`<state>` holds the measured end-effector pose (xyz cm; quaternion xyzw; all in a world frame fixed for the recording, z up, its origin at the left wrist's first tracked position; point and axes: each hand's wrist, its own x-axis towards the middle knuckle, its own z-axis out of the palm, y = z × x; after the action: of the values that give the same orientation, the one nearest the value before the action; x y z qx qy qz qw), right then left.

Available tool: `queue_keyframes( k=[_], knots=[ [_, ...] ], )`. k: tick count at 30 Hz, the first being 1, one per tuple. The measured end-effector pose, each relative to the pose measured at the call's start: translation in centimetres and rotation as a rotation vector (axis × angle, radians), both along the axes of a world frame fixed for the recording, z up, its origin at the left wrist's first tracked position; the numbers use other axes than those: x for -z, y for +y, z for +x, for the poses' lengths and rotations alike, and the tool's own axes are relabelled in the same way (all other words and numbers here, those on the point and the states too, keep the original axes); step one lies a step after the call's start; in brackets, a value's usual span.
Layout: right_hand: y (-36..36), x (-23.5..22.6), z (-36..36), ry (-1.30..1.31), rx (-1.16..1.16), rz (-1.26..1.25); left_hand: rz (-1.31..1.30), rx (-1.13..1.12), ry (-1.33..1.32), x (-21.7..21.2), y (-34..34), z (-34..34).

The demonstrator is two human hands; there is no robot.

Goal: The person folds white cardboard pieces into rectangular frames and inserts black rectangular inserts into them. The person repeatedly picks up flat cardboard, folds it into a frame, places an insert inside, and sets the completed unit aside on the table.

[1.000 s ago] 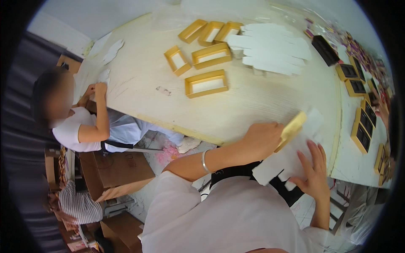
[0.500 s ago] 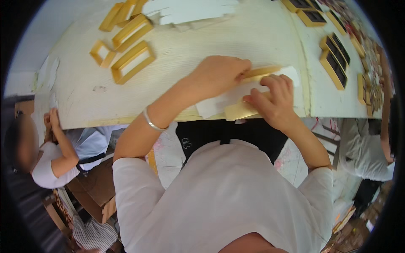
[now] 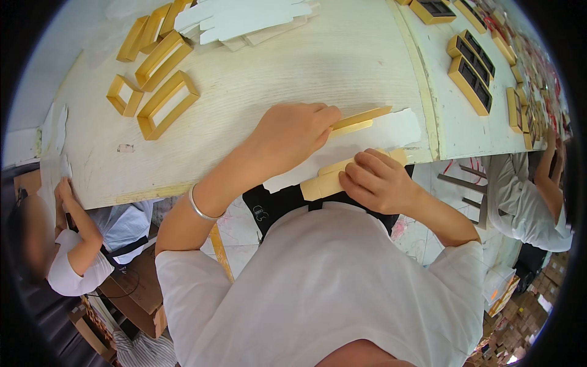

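Both hands' grip (image 3: 373, 178) on flat gold-white box (image 3: 367, 131)

Flat white card blank (image 3: 373, 137) with gold folded edges (image 3: 358, 120), at table's near edge, partly folded

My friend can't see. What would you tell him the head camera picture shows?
A person's left hand and right hand press a flat white and gold cardboard box blank at the near edge of a pale wooden table. Empty gold box frames lie further left, and other people sit at either side.
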<state>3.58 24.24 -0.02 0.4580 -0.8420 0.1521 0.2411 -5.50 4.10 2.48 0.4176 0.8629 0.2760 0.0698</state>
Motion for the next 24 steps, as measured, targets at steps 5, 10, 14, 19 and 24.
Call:
queue_keyframes(
  k=[5, 10, 14, 19, 24],
  knots=[
    [0.1, -3.8, -2.8, -0.77, -0.003, 0.116, -0.023, 0.002, 0.119, 0.0, -0.2, 0.7],
    [-0.6, -3.2, -5.5, -0.846, 0.035, 0.145, 0.016, -0.009, 0.091, -1.0, -0.1, 1.3],
    [-1.3, -3.7, -3.2, -0.155, 0.106, 0.348, 0.019, -0.103, -0.007, -0.4, -0.7, 1.1],
    [-0.8, -3.3, -2.0, -0.067, 0.104, 0.296, -0.008, -0.221, -0.044, -0.3, 0.6, 1.9],
    [1.1, -1.3, -2.0, -0.557, -0.057, -0.138, 0.049, -0.234, -0.184, 0.1, 0.6, 2.8]
  ],
)
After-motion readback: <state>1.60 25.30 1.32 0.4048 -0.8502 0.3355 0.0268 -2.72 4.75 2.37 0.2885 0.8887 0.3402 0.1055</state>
